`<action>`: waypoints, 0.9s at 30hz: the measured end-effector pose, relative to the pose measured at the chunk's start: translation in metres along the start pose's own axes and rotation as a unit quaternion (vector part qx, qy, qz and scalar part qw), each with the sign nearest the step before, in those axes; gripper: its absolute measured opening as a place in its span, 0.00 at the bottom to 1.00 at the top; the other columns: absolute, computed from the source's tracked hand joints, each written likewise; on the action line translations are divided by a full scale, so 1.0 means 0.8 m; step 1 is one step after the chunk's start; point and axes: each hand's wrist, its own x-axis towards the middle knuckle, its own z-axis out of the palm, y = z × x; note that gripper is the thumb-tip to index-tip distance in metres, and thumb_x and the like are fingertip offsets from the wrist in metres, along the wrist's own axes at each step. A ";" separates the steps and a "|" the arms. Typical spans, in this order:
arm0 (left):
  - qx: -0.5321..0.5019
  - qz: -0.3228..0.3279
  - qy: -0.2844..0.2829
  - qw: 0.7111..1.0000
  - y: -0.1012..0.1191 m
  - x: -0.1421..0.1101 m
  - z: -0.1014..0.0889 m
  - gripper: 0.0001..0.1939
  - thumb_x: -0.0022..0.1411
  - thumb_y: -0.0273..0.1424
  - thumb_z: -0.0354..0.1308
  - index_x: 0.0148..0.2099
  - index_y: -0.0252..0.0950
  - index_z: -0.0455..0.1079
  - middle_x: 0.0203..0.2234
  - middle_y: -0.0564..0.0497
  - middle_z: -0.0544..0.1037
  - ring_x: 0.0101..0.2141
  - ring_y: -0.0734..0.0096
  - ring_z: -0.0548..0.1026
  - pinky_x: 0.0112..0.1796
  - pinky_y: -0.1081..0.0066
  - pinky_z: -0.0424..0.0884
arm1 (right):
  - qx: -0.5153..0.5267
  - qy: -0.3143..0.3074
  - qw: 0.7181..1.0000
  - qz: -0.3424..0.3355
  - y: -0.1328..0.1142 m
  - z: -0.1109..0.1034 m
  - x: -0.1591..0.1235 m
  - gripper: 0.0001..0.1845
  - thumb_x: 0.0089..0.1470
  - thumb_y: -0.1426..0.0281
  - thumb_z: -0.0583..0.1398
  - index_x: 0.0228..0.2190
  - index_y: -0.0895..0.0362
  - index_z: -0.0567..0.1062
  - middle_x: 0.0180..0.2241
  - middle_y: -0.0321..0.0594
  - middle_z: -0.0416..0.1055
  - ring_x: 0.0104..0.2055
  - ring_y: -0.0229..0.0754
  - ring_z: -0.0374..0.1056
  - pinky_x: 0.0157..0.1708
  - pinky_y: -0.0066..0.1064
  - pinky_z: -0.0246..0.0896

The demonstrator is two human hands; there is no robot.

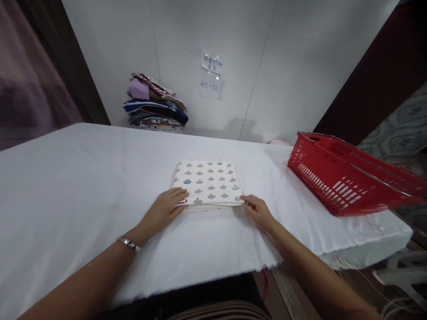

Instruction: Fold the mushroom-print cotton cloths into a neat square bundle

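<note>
A folded white cloth (208, 180) with a pattern of small grey shapes lies in the middle of the white-covered table (66, 178). My left hand (165, 209) rests flat on the cloth's near left corner, fingers stretched out. A metal bracelet sits on that wrist. My right hand (258, 211) touches the cloth's near right corner with its fingertips, the fingers partly curled at the edge. Neither hand lifts the cloth.
A red plastic basket (347, 178) stands at the table's right side. A stack of folded clothes (155, 104) sits at the back against the white wall, beside two paper notes (211, 75). The table's near edge runs just below my forearms.
</note>
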 end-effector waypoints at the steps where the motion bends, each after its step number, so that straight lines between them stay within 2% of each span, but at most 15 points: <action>1: 0.001 0.002 0.001 1.000 0.000 0.000 0.000 0.18 0.64 0.39 0.47 0.54 0.42 0.63 0.52 0.50 0.70 0.55 0.61 0.63 0.52 0.56 0.61 | 0.007 0.008 1.000 0.018 -0.004 0.000 0.002 0.14 0.53 0.66 0.56 0.40 0.55 0.75 0.28 0.37 0.70 0.29 0.37 0.64 0.30 0.28 0.60; 4: 0.003 0.007 0.004 1.000 0.001 0.001 0.000 0.18 0.64 0.40 0.47 0.54 0.41 0.63 0.52 0.50 0.70 0.55 0.61 0.63 0.52 0.57 0.62 | 0.015 0.042 0.997 0.060 -0.016 -0.002 0.011 0.11 0.53 0.64 0.57 0.34 0.55 0.77 0.31 0.39 0.72 0.31 0.39 0.66 0.32 0.29 0.60; 8: 0.007 0.004 0.002 1.000 0.000 0.001 0.002 0.19 0.65 0.41 0.46 0.54 0.42 0.62 0.52 0.50 0.70 0.55 0.61 0.63 0.53 0.56 0.61 | 0.031 0.069 0.993 0.092 -0.027 -0.004 0.021 0.09 0.51 0.65 0.58 0.31 0.54 0.77 0.32 0.38 0.73 0.32 0.39 0.66 0.33 0.29 0.60; 10: 0.007 0.003 0.000 1.000 -0.001 0.000 0.003 0.19 0.64 0.42 0.46 0.55 0.42 0.62 0.52 0.50 0.70 0.55 0.61 0.62 0.53 0.56 0.61 | 0.085 0.081 0.984 0.132 -0.031 -0.003 0.025 0.09 0.48 0.65 0.59 0.30 0.55 0.75 0.27 0.36 0.72 0.28 0.37 0.65 0.29 0.28 0.59; 12: 0.006 0.005 0.000 1.000 -0.002 0.000 0.003 0.19 0.64 0.43 0.46 0.55 0.42 0.62 0.52 0.50 0.70 0.55 0.61 0.62 0.53 0.56 0.61 | 0.174 0.082 0.961 0.199 -0.035 -0.001 0.026 0.09 0.46 0.65 0.61 0.31 0.56 0.73 0.21 0.32 0.68 0.21 0.34 0.61 0.21 0.26 0.55; 15: 0.003 0.004 0.004 1.000 -0.002 0.000 0.003 0.19 0.64 0.42 0.47 0.54 0.42 0.62 0.52 0.50 0.70 0.55 0.62 0.62 0.53 0.57 0.61 | 0.282 0.042 0.908 0.308 -0.038 0.000 0.025 0.12 0.44 0.69 0.62 0.33 0.56 0.68 0.19 0.30 0.67 0.16 0.31 0.57 0.14 0.23 0.47; 18: -0.005 0.000 0.004 1.000 -0.001 0.000 0.003 0.19 0.64 0.42 0.47 0.54 0.42 0.63 0.52 0.51 0.70 0.55 0.61 0.62 0.53 0.56 0.61 | 0.328 -0.006 0.857 0.397 -0.037 -0.004 0.026 0.11 0.45 0.74 0.62 0.32 0.58 0.66 0.21 0.34 0.70 0.15 0.30 0.59 0.13 0.21 0.48; 20: -0.010 -0.004 0.003 1.000 0.000 0.000 0.002 0.19 0.64 0.42 0.46 0.54 0.42 0.63 0.52 0.51 0.70 0.55 0.61 0.62 0.53 0.55 0.62 | 0.342 -0.042 0.834 0.431 -0.034 -0.009 0.029 0.08 0.46 0.76 0.61 0.30 0.59 0.67 0.21 0.35 0.70 0.16 0.29 0.60 0.12 0.20 0.49; 23: -0.014 -0.005 0.004 1.000 0.002 0.001 0.000 0.19 0.64 0.42 0.46 0.53 0.42 0.64 0.52 0.50 0.70 0.55 0.60 0.63 0.52 0.55 0.62 | 0.330 -0.105 0.817 0.462 -0.031 -0.015 0.036 0.06 0.49 0.75 0.61 0.26 0.60 0.67 0.20 0.34 0.68 0.15 0.29 0.60 0.11 0.19 0.51; 27: -0.017 -0.006 0.002 1.000 0.002 0.001 0.000 0.19 0.64 0.42 0.46 0.53 0.42 0.64 0.52 0.50 0.70 0.55 0.61 0.63 0.52 0.56 0.62 | 0.290 -0.148 0.817 0.477 -0.032 -0.018 0.046 0.10 0.54 0.70 0.60 0.24 0.59 0.66 0.18 0.33 0.67 0.14 0.30 0.60 0.10 0.20 0.51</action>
